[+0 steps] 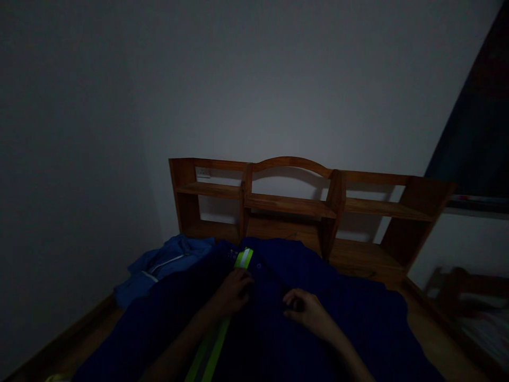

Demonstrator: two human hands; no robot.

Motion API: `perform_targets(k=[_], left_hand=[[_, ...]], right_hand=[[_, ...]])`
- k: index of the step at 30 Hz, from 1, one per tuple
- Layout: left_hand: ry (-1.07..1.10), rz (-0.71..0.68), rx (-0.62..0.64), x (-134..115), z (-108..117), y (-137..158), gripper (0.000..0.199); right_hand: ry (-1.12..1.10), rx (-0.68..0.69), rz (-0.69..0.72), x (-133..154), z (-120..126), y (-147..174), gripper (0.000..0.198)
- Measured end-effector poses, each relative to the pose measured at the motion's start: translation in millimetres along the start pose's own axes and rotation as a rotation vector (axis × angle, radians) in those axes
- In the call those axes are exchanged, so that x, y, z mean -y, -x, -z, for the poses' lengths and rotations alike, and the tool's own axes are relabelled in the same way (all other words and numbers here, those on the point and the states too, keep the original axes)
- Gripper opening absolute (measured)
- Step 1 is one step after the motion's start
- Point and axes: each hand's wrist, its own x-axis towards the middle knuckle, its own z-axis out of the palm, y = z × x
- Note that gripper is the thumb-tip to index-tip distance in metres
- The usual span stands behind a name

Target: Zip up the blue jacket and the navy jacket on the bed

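Spread out in front of me lies a dark blue work jacket (278,260) with a round button near its collar. A yellow-green and silver reflective strip (243,258) runs lengthwise along its left part. My left hand (234,291) rests over this strip, fingers bent and thumb apart, with nothing visible in it. To the right, my right hand (308,312) is just above or on the jacket's front. Its fingers curl loosely, a gap shows between them and the thumb, and they hold nothing I can see. Dim light hides the cloth's folds below both hands.
A lighter blue garment (170,258) with white trim lies at the left, beside the jacket. Behind stands a wooden headboard (292,202) with shelves, against a pale wall (278,95). A dark window (477,132) is at the right, above a low wooden piece (465,284).
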Motion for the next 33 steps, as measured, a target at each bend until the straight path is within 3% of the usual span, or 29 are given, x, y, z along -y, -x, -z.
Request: perform_targets(k=[3,6,10,14,17,27,33], left_hand=[[-0.068,-0.159,0.087,-39.2,-11.1,-12.8,0.033],[-0.139,-0.229,0.19,-56.1,-34.3,-25.8,0.03],[-0.165,-0.205,0.24,-45.4,-57.7,-29.7,0.019],[-0.211,-0.2,0.223,-35.1,-62.0,-23.7,0.014],[-0.251,-0.212,0.181,-36.6,-61.5,-22.1,0.016],[-0.187,-0.209,0.183,-41.1,-54.5,-26.1,0.016],[-0.14,-0.173,0.119,-42.3,-62.9,-26.2,0.016]], right_hand=[[0.034,-0.016,-0.013,-21.6,-2.5,10.7,0.024],[0.093,-0.042,-0.002,-25.2,-8.9,12.3,0.021],[0.212,-0.043,0.059,-11.7,-14.1,17.0,0.021],[0.397,-0.051,0.153,-0.3,-21.2,23.7,0.025],[0.515,-0.062,0.145,0.9,-28.0,22.7,0.026],[0.425,-0.162,0.066,-15.6,-39.0,13.0,0.027],[0.427,-0.195,0.069,-16.5,-41.2,14.3,0.026]])
